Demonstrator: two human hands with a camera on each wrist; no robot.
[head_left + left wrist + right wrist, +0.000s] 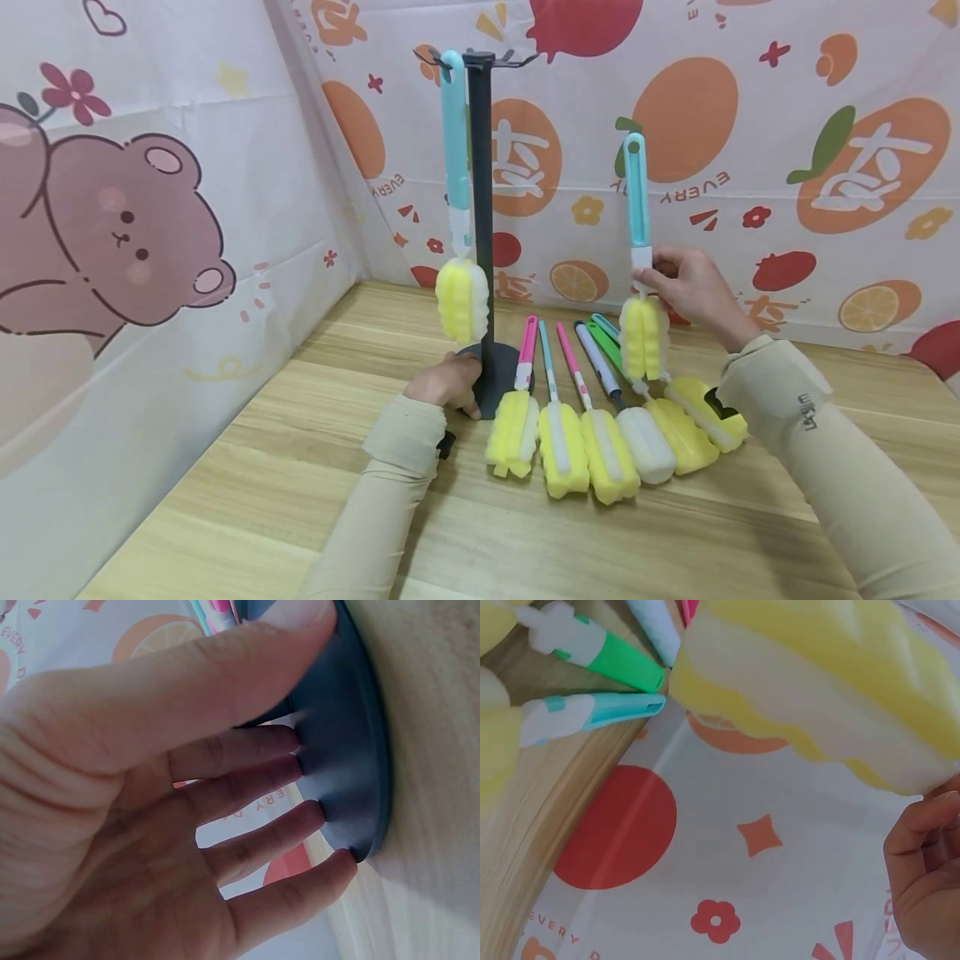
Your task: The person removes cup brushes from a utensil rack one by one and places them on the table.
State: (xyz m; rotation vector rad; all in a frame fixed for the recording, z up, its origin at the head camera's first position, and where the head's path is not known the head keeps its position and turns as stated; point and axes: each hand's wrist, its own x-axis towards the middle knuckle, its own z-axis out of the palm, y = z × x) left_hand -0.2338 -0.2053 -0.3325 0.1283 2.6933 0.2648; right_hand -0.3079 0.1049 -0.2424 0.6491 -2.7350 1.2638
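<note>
My right hand (pixel 693 287) pinches a turquoise-handled sponge brush (pixel 643 337) at its white neck. It is held upright, handle up and yellow-and-white sponge down, above the lying brushes. In the right wrist view its sponge (pixel 817 682) fills the top, with curled fingers (pixel 922 862) at the right edge. My left hand (pixel 447 383) rests on the round base (pixel 498 375) of a black stand (pixel 482 192). In the left wrist view the fairly straight fingers (pixel 262 832) touch the dark base. Another turquoise sponge brush (pixel 462 300) hangs from a hook of the stand.
Several sponge brushes lie fanned out on the wooden table (pixel 285 467), including a pink-handled brush (pixel 513 433) beside the base, a white-sponged brush (pixel 647 446) and a green-handled brush (pixel 622 664). Hooks (pixel 521 61) spread from the stand's top. A printed cloth (pixel 750 100) hangs behind.
</note>
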